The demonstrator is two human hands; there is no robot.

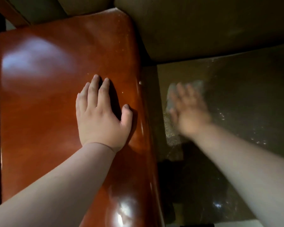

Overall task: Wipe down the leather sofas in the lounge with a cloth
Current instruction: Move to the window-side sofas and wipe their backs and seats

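Note:
My left hand (102, 115) lies flat, fingers straight, on the glossy reddish-brown wooden armrest (39, 95) of the sofa. To the right and lower down, my right hand (188, 110) is blurred by motion and presses with spread fingers on a pale grey cloth (198, 86), which lies on the dark olive leather seat (246, 99). Most of the cloth is hidden under the hand; its edges show past the fingertips and at the left. Small wet glints dot the seat.
The olive leather back cushion (203, 25) rises behind the seat. A dark gap (150, 99) runs between the armrest and the seat cushion. Bright light reflections sit on the armrest top. A strip of pale floor shows at the bottom right.

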